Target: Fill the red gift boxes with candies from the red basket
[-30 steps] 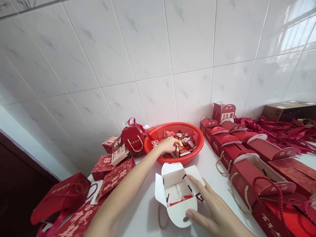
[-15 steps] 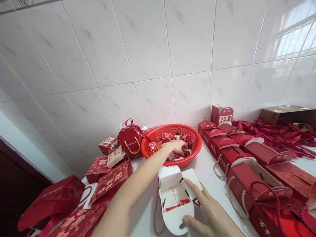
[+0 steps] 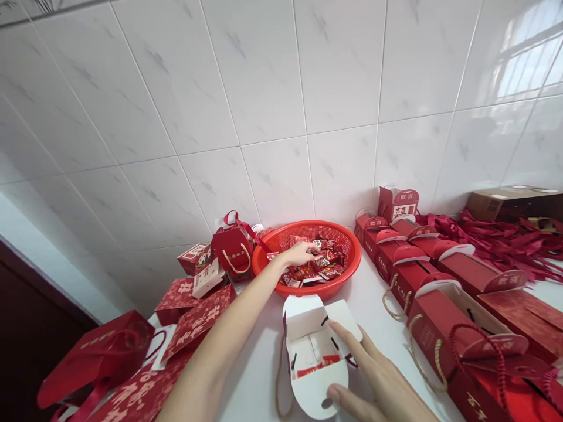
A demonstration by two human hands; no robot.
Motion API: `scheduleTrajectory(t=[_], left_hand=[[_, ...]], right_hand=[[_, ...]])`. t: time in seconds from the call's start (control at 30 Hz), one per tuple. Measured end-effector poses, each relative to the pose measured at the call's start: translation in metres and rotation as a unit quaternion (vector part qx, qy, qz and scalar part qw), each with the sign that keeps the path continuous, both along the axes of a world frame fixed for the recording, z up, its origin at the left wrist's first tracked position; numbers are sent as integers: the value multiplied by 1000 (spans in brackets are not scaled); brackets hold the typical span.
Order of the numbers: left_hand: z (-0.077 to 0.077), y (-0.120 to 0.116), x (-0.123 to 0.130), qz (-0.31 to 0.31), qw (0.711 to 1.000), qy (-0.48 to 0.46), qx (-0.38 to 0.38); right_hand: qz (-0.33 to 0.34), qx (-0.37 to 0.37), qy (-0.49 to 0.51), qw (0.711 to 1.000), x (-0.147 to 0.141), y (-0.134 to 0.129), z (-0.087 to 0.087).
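Observation:
An open white-lined box [image 3: 313,346] stands at the bottom centre with a few red packets inside. My right hand [image 3: 373,375] grips its right side, the fingers on a side flap and the thumb on the front flap. Behind the box is a red plastic basket [image 3: 352,266] with many red-wrapped candies [image 3: 331,272]. My left hand [image 3: 302,254] is over the candies, its fingers bent together at a red packet.
Rows of red gift boxes [image 3: 407,269] line the right side, with dark red ribbons [image 3: 497,240] and a cardboard box [image 3: 505,202] behind. Red bags and boxes [image 3: 197,316] lie at the left. A tiled wall [image 3: 277,176] rises behind the table.
My left hand has lifted a little and moved left within the basket, showing more candies on the right. My right hand stays on the box.

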State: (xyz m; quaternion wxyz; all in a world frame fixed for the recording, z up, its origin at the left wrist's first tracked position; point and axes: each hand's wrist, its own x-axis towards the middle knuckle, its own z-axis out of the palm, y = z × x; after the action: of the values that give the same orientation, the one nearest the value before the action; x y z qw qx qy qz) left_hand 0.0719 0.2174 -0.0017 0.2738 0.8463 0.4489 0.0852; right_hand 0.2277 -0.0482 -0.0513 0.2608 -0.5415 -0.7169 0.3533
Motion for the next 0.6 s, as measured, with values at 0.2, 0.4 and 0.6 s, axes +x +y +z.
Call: scheduleTrajectory(t=[0.2,0.4,0.6], left_hand=[[-1,-7,15,-58,998,8,-31],[-4,-18,31,-123,978,170,15],[-6,-12,24,-123,975,179,51]], right_hand=[[-3,15,-1,1000,1,3,-15],[-6,13,-7,1000,0,5,-27],[3,8,-7,1000,1,6,-27]])
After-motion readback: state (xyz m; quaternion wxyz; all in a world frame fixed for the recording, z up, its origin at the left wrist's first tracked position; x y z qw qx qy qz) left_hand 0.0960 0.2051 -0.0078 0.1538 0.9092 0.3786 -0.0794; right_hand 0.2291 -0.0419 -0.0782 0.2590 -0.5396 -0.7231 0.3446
